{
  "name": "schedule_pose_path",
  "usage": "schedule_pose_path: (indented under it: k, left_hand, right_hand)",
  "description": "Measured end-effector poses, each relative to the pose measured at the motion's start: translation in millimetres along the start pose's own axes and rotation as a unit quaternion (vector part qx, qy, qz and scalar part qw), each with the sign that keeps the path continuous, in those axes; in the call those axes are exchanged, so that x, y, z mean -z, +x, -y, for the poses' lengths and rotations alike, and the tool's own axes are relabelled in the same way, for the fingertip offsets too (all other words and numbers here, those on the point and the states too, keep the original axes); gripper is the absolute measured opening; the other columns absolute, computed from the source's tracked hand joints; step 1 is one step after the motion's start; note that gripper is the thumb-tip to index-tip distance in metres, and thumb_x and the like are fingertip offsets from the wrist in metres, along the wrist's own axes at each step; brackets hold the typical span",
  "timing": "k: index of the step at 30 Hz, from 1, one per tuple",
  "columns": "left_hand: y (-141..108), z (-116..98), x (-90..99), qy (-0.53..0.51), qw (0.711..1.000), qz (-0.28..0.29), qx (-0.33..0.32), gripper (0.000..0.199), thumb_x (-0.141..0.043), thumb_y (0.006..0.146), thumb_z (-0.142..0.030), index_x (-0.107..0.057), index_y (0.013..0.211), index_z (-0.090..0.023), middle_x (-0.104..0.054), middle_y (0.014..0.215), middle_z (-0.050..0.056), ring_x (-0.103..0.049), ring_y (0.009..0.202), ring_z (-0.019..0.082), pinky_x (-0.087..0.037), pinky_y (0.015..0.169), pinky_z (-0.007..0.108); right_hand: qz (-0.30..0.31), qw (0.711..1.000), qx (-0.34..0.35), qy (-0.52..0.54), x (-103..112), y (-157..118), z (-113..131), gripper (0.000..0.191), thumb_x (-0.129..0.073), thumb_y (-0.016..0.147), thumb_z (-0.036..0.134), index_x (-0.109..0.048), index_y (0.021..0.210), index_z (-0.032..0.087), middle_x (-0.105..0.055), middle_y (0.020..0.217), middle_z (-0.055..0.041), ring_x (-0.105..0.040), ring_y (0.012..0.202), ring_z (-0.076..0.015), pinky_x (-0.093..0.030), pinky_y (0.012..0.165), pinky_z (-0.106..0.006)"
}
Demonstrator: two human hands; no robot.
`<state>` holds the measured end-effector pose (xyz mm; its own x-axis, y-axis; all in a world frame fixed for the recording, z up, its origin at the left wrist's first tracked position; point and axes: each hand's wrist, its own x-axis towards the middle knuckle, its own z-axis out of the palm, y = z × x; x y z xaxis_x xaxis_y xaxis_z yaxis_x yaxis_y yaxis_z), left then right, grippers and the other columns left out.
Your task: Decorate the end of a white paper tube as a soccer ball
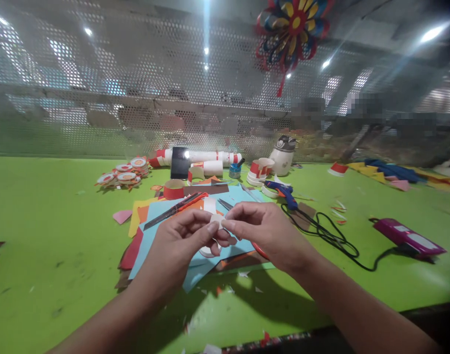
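Observation:
Between my two hands is a small piece of white paper (218, 219), pinched from both sides. My left hand (190, 233) grips its left part between thumb and fingers. On the other side, my right hand (263, 228) pinches its right edge with thumb and forefinger. Below them lie light blue paper sheets (154, 248) on a stack of coloured paper. Scissors with orange-red handles (173, 211) rest on the stack left of the hands. A second pair of scissors (225, 203) lies partly hidden under my right hand.
A blue glue gun (284, 191) lies at the right, near a black cord and a purple power strip (409, 238). Behind stand a phone (180, 163), a blue jar (235, 170), cardboard rings (173, 189) and a white bottle (283, 156). Paper flower discs (125, 172) sit at the left.

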<state>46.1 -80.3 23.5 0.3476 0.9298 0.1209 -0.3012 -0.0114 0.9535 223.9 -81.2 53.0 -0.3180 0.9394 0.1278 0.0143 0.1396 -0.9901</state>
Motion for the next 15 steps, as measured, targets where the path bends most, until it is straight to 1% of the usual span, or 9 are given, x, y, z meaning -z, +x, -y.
schedule_pose_path:
  k: [6, 10, 13, 15]
  left_hand:
    - [-1, -3, -0.9, 0.004, 1.0, -0.009, 0.002, 0.01, -0.069, 0.086, -0.027, -0.069, 0.083, -0.018, -0.074, 0.077, 0.002, -0.063, 0.064, 0.012, -0.05, 0.063, 0.023]
    - [-1, -4, -0.4, -0.013, 0.999, -0.027, 0.014, 0.012, -0.071, 0.085, -0.028, -0.068, 0.084, -0.017, -0.076, 0.079, 0.005, -0.064, 0.064, 0.013, -0.05, 0.061, 0.024]
    - [-2, -5, -0.6, -0.013, 1.0, -0.024, 0.013, 0.012, -0.069, 0.086, -0.027, -0.068, 0.085, -0.016, -0.076, 0.08, 0.005, -0.065, 0.064, 0.013, -0.051, 0.063, 0.024]
    - [-2, -5, -1.1, -0.016, 1.0, -0.017, 0.013, 0.011, -0.068, 0.087, -0.026, -0.069, 0.085, -0.015, -0.076, 0.081, 0.005, -0.064, 0.064, 0.012, -0.051, 0.066, 0.023]
  right_hand:
    - [0.006, 1.0, 0.014, 0.015, 1, 0, -4, 0.013, -0.071, 0.081, 0.027, -0.068, 0.077, 0.015, -0.063, 0.069, 0.0015, -0.055, 0.063, -0.0104, -0.042, 0.063, -0.025]
    - [-0.014, 0.999, 0.035, -0.002, 4, 0, -9, 0.012, -0.068, 0.085, 0.029, -0.07, 0.083, 0.017, -0.063, 0.071, 0.0014, -0.05, 0.061, -0.0097, -0.041, 0.06, -0.025]
    - [-0.023, 0.999, 0.036, -0.005, 5, -1, -10, 0.011, -0.068, 0.085, 0.028, -0.07, 0.083, 0.017, -0.062, 0.07, 0.0014, -0.048, 0.06, -0.0099, -0.04, 0.059, -0.026]
    - [-0.02, 0.999, 0.041, 0.005, 5, 0, -12, 0.01, -0.068, 0.085, 0.027, -0.071, 0.086, 0.017, -0.063, 0.071, 0.0012, -0.049, 0.061, -0.01, -0.041, 0.059, -0.025]
